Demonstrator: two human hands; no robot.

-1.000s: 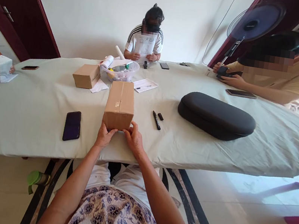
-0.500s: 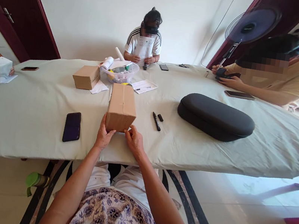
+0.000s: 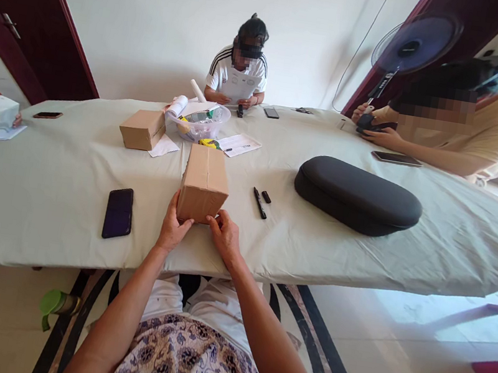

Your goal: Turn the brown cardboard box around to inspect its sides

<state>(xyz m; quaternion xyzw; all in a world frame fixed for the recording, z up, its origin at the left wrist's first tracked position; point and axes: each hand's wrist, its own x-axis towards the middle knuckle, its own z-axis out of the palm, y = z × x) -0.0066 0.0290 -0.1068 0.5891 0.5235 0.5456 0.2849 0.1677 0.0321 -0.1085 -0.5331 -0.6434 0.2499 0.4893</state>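
Having shifted slightly rightward and turned a little since a second ago, the rectangular brown cardboard box is sitting near the front edge of the wrinkled, cloth-covered surface. Half curled, the left hand is holding its left side and lower front while the right hand is gripping its lower right corner. Nearby are lying a slim black marker, a smooth, rounded dark case and a flat phone.
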